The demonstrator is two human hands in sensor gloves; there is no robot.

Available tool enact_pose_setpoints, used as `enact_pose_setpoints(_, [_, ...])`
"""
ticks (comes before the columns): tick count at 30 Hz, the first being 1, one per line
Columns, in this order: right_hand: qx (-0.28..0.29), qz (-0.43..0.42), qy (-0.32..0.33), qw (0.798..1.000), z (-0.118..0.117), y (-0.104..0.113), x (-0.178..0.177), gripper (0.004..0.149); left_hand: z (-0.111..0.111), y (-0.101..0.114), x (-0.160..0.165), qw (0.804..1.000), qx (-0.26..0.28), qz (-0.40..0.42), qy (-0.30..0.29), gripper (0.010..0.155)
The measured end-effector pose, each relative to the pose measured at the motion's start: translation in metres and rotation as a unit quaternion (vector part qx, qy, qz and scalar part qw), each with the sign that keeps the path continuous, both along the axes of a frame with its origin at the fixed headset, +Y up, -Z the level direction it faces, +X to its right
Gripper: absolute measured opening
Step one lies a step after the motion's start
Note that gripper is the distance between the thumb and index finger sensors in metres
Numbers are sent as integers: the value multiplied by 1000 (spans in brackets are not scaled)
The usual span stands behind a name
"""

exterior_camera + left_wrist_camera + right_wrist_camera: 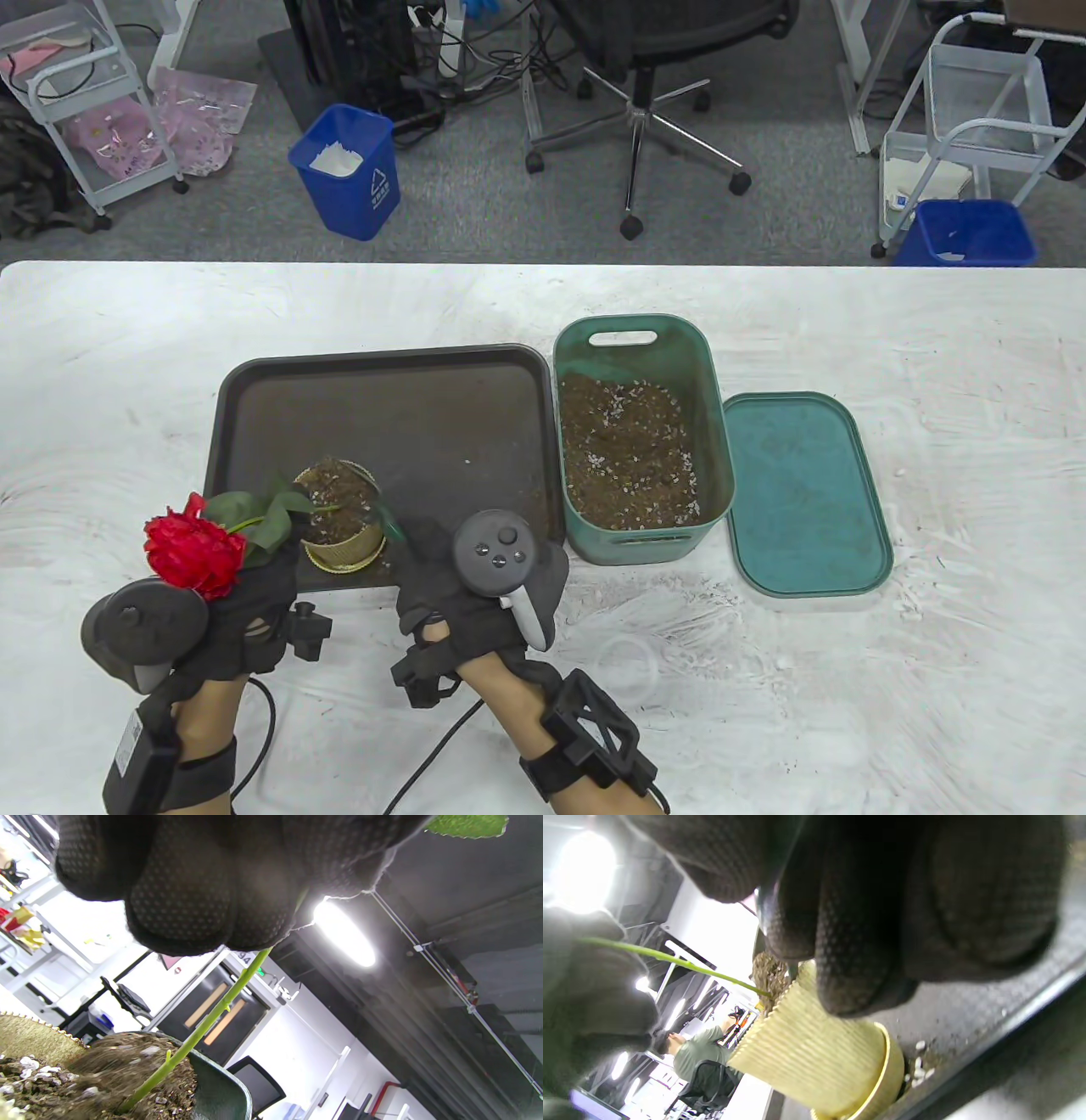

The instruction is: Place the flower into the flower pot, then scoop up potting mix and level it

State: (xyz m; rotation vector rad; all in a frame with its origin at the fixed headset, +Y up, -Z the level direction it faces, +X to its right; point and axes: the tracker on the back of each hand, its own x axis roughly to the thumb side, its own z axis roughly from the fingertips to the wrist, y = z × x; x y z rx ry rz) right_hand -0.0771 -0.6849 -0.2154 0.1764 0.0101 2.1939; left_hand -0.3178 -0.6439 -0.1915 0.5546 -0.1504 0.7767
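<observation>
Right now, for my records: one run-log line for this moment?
flower: stem in flower pot | left hand: holds stem | right hand: beside pot | tray

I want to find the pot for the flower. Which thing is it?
Find the dark tray on the white table. The pot stands at its near edge, between the two gloved hands. It is small, round, yellow and ribbed, unlike the big green bin of soil beside the tray.
</observation>
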Motion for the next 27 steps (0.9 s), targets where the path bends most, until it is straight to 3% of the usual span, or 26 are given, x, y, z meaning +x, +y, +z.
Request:
enact_pose_setpoints(10, [116, 111, -8, 987, 8, -6, -14, 52, 0, -1, 1, 1000, 0, 3, -3, 44])
enact_pose_setpoints(23, [244, 230, -14, 942, 24, -13, -32, 51, 1, -1, 3, 1000, 1, -4, -5, 44])
enact_pose_setpoints(27, [279, 248, -32, 927, 33, -1, -31, 52, 1, -1, 3, 1000, 2, -10, -6, 44])
